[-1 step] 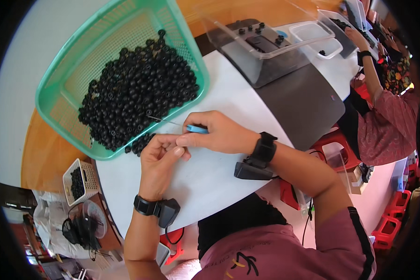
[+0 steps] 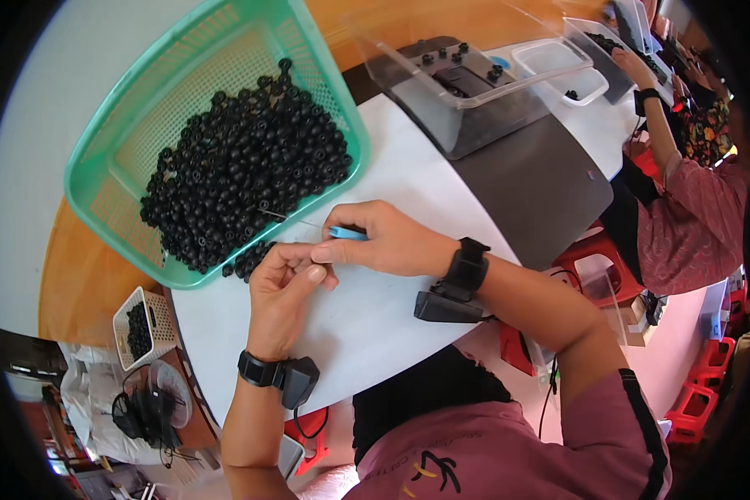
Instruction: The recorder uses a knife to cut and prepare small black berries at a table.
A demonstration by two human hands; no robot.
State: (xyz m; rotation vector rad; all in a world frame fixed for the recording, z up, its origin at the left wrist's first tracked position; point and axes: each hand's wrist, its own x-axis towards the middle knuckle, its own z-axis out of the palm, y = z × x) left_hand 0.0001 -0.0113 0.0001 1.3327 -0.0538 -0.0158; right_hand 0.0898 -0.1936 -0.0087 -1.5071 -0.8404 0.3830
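Note:
My right hand (image 2: 392, 240) is closed round a slim tool with a blue handle (image 2: 347, 233) and a thin metal shaft, which points left toward the green basket. My left hand (image 2: 277, 287) is closed in a pinch, its fingertips meeting those of the right; whatever lies between them is too small or hidden to make out. Just beyond both hands stands the green plastic basket (image 2: 360, 158), holding a heap of small round black parts with holes (image 2: 250, 154). A few black parts (image 2: 248, 260) sit near its front rim, beside my left fingers.
On the right of the white table (image 2: 392, 308) lies a dark mat (image 2: 542, 183) with a clear bin (image 2: 475, 108). Behind it is a white tray (image 2: 587, 83). A small cream basket (image 2: 154, 333) stands at the lower left. A co-worker's arm (image 2: 662, 137) reaches in from the right.
The view has shifted very slightly. My hands keep the same hold and posture.

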